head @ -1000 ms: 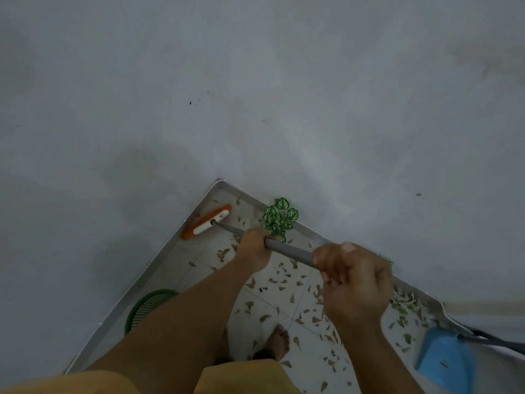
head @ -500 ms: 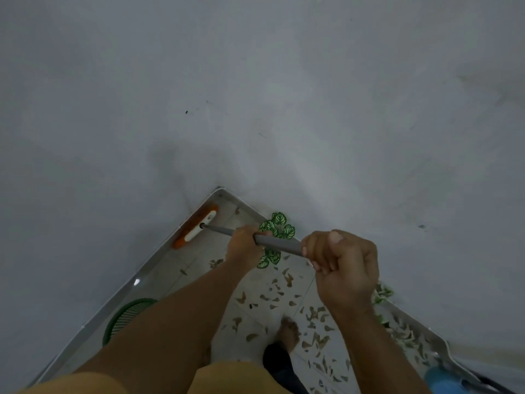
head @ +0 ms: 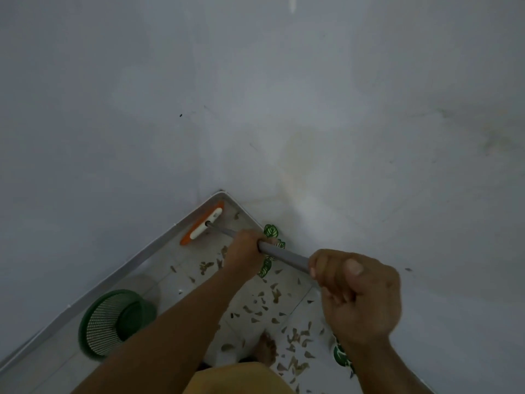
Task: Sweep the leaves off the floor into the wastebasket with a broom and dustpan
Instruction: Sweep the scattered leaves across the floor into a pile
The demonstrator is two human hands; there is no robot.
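Observation:
The broom's orange and white head (head: 202, 226) lies on the tiled floor along the left wall, close to the room's corner. Its grey handle (head: 284, 255) runs back toward me. My left hand (head: 246, 250) grips the handle lower down, and my right hand (head: 359, 295) grips its upper end. Brown dry leaves (head: 272, 304) lie scattered over the white tiles between the broom and my bare foot (head: 265, 349). Green patterned leaves (head: 271, 231) sit by the right wall. A green mesh wastebasket (head: 113, 322) stands by the left wall. The dustpan is out of view.
Two grey walls meet at a corner (head: 221, 191) just beyond the broom head, with a pale skirting along the floor. More green leaves (head: 341, 355) show under my right wrist. My yellow shorts (head: 235, 379) fill the bottom edge.
The broom head has slid farther into the corner along the left wall. The view has shifted left, so the wastebasket shows fully and the blue dustpan has left the frame.

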